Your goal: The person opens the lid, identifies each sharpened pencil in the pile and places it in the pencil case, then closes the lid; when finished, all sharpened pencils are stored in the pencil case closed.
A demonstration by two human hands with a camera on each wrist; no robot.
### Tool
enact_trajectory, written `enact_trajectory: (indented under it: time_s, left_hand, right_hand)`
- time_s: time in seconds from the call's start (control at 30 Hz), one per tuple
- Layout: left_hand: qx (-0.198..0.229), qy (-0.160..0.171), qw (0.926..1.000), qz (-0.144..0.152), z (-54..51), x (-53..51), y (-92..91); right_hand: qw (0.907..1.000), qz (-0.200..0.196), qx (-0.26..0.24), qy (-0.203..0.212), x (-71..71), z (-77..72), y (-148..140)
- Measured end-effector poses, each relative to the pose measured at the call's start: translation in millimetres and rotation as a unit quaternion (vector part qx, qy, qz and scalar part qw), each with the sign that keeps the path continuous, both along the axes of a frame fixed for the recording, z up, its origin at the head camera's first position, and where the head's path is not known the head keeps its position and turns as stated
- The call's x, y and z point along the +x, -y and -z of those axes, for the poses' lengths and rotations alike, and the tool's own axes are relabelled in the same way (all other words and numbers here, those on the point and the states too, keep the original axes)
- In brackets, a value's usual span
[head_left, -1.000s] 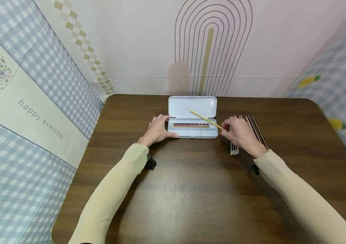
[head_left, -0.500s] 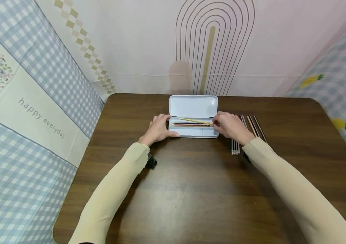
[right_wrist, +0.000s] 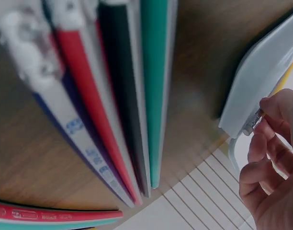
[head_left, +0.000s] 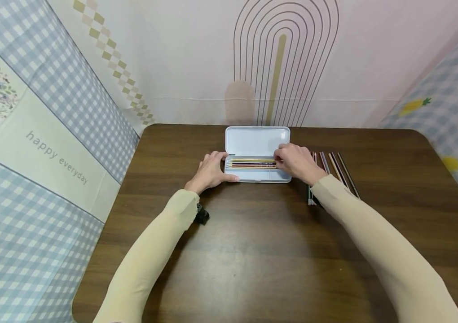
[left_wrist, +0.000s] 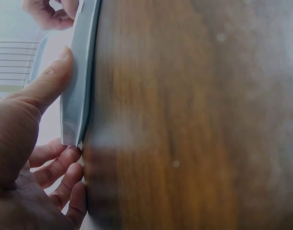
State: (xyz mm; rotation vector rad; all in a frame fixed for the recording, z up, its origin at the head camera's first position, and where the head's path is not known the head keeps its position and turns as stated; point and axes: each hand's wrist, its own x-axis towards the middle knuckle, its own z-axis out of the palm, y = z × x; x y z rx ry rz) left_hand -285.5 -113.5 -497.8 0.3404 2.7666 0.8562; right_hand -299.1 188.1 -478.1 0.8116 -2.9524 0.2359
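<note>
A white pencil case (head_left: 247, 176) lies with its lid (head_left: 249, 140) raised near the table's far edge. My left hand (head_left: 211, 171) holds its left end, thumb on the front wall and fingers round the corner, as the left wrist view shows. With my right hand (head_left: 298, 162) I pinch a yellow pencil (right_wrist: 286, 75) near its eraser end, over the right end of the case. That pencil lies lengthwise along the back compartment, beside several other pencils (head_left: 249, 165). My right fingers hide the case's right back corner in the head view.
Several loose pencils (head_left: 336, 168) lie on the brown wooden table (head_left: 229, 251) to the right of the case, partly under my right forearm. Red, black, green and purple ones (right_wrist: 120, 96) show close up in the right wrist view. A patterned cloth (head_left: 188, 58) hangs behind the table.
My right hand has moved left from beside the loose pencils to the case, bringing the yellow pencil down from a slant into the back compartment. The left hand has stayed on the case.
</note>
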Motion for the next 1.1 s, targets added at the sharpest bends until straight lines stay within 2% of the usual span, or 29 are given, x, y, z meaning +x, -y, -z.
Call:
enact_trajectory:
  time_s: [0.23, 0.77, 0.87, 1.1]
  left_hand:
    - [-0.001, -0.002, 1.0000, 0.001, 1.2, 0.0, -1.4]
    - [-0.005, -0.003, 1.0000, -0.001, 0.4, 0.4, -1.4]
    - [-0.006, -0.004, 1.0000, -0.003, 0.8, 0.3, -1.3]
    - [-0.004, -0.004, 1.0000, 0.000, 1.3, -0.6, -0.2]
  right_hand:
    - [0.9994, 0.009, 0.031, -0.011, -4.4, 3.9, 0]
    - [0.9987, 0.006, 0.050, -0.009, -3.3, 6.0, 1]
    - [0.9996, 0.011, 0.026, -0.004, -1.5, 7.2, -2]
    - [0.9954, 0.044, -0.085, -0.007, 10.7, 4.5, -10]
